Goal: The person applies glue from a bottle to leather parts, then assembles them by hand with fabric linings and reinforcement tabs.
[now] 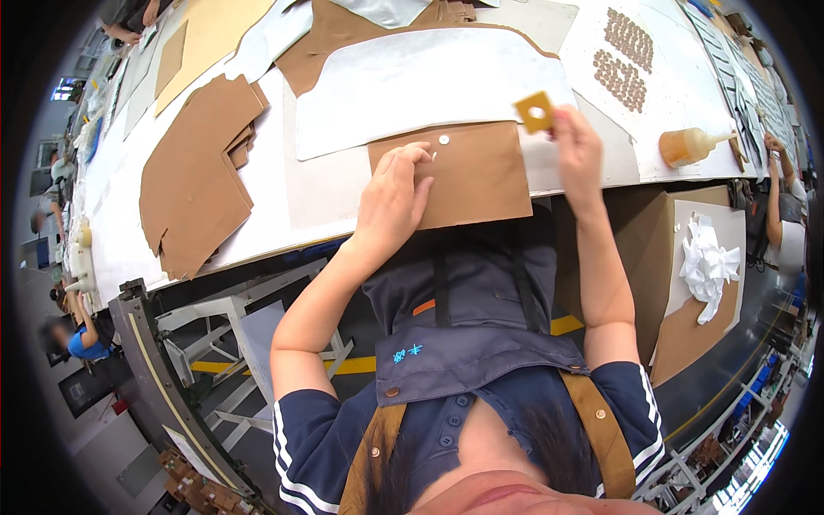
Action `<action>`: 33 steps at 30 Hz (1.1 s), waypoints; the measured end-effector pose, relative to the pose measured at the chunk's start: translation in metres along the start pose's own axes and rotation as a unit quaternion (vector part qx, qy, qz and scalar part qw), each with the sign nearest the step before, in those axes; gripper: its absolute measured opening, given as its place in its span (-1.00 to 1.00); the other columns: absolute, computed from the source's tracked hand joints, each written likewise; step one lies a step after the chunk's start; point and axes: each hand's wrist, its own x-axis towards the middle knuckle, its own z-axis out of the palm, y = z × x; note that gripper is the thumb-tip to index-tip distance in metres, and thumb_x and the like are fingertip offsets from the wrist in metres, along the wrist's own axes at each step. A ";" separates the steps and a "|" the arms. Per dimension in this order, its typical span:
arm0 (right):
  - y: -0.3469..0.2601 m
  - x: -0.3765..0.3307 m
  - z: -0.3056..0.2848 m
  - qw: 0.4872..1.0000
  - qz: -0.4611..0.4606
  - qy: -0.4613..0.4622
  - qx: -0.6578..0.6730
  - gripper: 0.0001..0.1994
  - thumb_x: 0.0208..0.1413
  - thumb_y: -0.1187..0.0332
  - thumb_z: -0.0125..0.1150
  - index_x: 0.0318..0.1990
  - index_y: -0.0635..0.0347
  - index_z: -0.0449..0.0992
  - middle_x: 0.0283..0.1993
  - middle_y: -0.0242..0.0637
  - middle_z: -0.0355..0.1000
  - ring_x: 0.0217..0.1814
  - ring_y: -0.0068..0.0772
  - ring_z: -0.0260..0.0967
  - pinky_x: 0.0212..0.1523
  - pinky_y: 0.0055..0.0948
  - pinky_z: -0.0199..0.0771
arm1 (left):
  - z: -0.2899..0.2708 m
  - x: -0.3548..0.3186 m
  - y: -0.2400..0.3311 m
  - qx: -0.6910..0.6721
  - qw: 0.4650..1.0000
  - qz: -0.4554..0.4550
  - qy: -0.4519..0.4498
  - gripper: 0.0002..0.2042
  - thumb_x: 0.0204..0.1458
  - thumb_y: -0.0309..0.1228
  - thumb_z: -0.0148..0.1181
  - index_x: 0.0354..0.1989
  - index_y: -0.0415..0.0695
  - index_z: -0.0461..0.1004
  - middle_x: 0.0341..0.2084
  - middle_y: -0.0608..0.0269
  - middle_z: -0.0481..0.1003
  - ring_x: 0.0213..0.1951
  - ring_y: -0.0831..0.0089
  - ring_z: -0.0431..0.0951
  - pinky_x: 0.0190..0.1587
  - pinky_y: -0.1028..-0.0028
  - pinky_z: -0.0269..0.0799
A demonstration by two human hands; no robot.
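Note:
A brown rectangular panel (481, 176) lies at the table's near edge, its far side along a large white shaped sheet (421, 81). On the panel near its far edge sits a small white disc (444, 139). My left hand (390, 193) rests over the panel's left part, fingers bent, thumb apart. A tiny white bit shows by its fingertips; whether they touch it I cannot tell. Raised to the right of the panel, my right hand (577, 154) pinches a yellow square piece (524, 110) with a round hole through it. That hand is slightly blurred.
Stacked brown cut pieces (193, 163) lie on the left. Far right, a squeeze bottle (682, 148) of amber liquid lies on its side near a sheet of brown dots (627, 60). Below the table edge stands a cardboard box (639, 257) beside crumpled white material (708, 266). Other people are around the table.

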 end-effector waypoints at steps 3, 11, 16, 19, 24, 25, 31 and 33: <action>0.031 -0.006 -0.065 0.989 0.000 -0.011 -0.149 -0.74 0.41 0.33 0.00 -0.11 0.37 0.54 -0.30 -0.24 0.43 -0.20 -0.40 0.36 -0.09 -0.40 0.37 | -0.006 0.013 -0.004 -0.074 0.996 -0.031 -0.029 -0.65 0.06 -0.56 0.27 -0.01 -0.23 0.31 -0.09 0.02 0.52 -0.02 0.06 0.55 -0.04 0.21 0.48; 0.041 -0.036 -0.116 0.952 -0.042 0.121 -0.278 -0.65 0.36 0.33 0.11 0.23 0.20 0.45 0.10 -0.23 0.40 0.07 -0.37 0.34 0.15 -0.39 0.33 | -0.012 0.123 -0.119 0.130 0.985 0.010 0.112 -0.60 0.12 -0.37 0.30 0.07 -0.22 0.34 -0.05 0.02 0.54 0.07 0.09 0.52 0.12 0.19 0.39; 0.050 -0.043 -0.150 0.960 0.087 0.258 0.068 -0.64 0.39 0.34 0.05 0.27 0.25 0.39 0.09 -0.30 0.42 0.08 -0.53 0.35 0.14 -0.50 0.33 | -0.017 0.158 -0.154 0.176 0.980 -0.086 0.023 -0.51 0.03 -0.29 0.40 0.07 -0.21 0.36 -0.15 0.07 0.54 -0.02 0.15 0.54 0.13 0.21 0.38; 0.071 -0.050 -0.178 0.938 0.094 0.247 0.225 -0.63 0.40 0.30 0.04 0.26 0.24 0.40 0.06 -0.32 0.44 0.11 -0.52 0.35 0.13 -0.48 0.34 | -0.024 0.169 -0.154 0.148 0.983 -0.105 -0.001 -0.55 0.04 -0.35 0.39 0.05 -0.19 0.37 -0.23 0.13 0.52 -0.09 0.20 0.55 0.08 0.27 0.42; 0.088 -0.048 -0.196 0.834 0.166 0.215 0.481 -0.55 0.42 0.19 -0.01 0.28 0.33 0.32 0.14 -0.17 0.38 0.19 -0.36 0.34 0.28 -0.29 0.37 | -0.036 0.183 -0.122 0.010 0.996 -0.019 0.092 -0.63 0.09 -0.49 0.30 0.05 -0.12 0.33 -0.35 0.21 0.45 -0.28 0.24 0.55 -0.16 0.31 0.46; 0.095 -0.047 -0.202 0.792 0.168 0.190 0.555 -0.49 0.41 0.16 0.00 0.31 0.41 0.25 0.24 -0.06 0.32 0.30 -0.24 0.29 0.39 -0.19 0.30 | -0.042 0.189 -0.120 0.020 0.993 -0.009 0.118 -0.63 0.10 -0.49 0.30 0.05 -0.11 0.33 -0.34 0.21 0.45 -0.30 0.24 0.54 -0.17 0.31 0.46; 0.080 -0.020 -0.192 0.601 0.154 0.107 0.777 -0.20 0.34 0.00 0.06 0.44 0.46 -0.10 0.43 0.09 0.11 0.46 0.00 0.12 0.44 -0.03 0.23 | -0.069 0.208 -0.164 0.266 0.934 0.046 0.234 -0.37 0.05 -0.27 0.39 0.26 -0.22 0.28 -0.17 0.15 0.53 -0.03 0.14 0.47 0.12 0.15 0.31; 0.074 -0.012 -0.191 0.552 0.138 0.110 0.815 -0.15 0.32 -0.05 0.05 0.45 0.45 -0.15 0.43 0.11 0.10 0.47 0.03 0.10 0.44 0.01 0.22 | -0.062 0.195 -0.168 0.250 0.941 0.024 0.226 -0.36 0.05 -0.24 0.38 0.27 -0.21 0.27 -0.16 0.16 0.54 -0.02 0.13 0.47 0.13 0.13 0.29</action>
